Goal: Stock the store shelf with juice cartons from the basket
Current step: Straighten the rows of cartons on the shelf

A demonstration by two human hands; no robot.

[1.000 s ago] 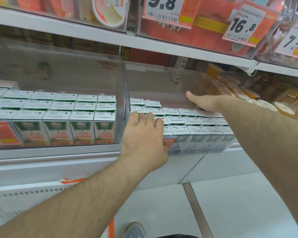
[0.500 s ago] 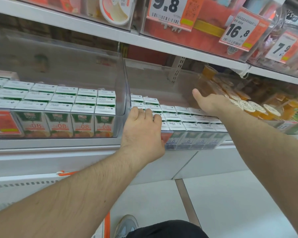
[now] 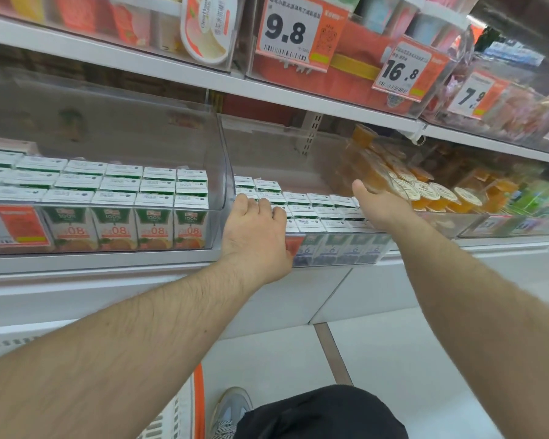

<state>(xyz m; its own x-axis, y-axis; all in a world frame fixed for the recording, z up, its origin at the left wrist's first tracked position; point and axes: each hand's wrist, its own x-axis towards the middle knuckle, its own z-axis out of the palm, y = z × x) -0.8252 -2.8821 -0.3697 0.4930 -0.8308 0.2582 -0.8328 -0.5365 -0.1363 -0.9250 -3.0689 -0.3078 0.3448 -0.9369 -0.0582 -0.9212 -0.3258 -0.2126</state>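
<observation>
Blue-fronted juice cartons (image 3: 341, 247) stand in rows inside a clear shelf bin (image 3: 286, 150). My left hand (image 3: 254, 236) grips the bin's front left corner, fingers bent over the carton tops and thumb on the front by a red label. At the right end of the rows my right hand (image 3: 382, 209) lies flat against the cartons, thumb up, fingertips hidden. A neighbouring bin to the left holds orange juice cartons (image 3: 121, 231). Only the white and orange rim of the basket (image 3: 197, 407) shows at the bottom.
Orange jelly cups (image 3: 425, 191) fill the bin to the right of my right hand. The shelf above (image 3: 171, 69) carries tubs, packets and price tags (image 3: 287, 30). My shoe (image 3: 232, 410) stands on the pale floor beside the basket.
My right hand has drawn back from the rear of the bin toward the front along the right side of the cartons. My left hand has stayed at the front left corner.
</observation>
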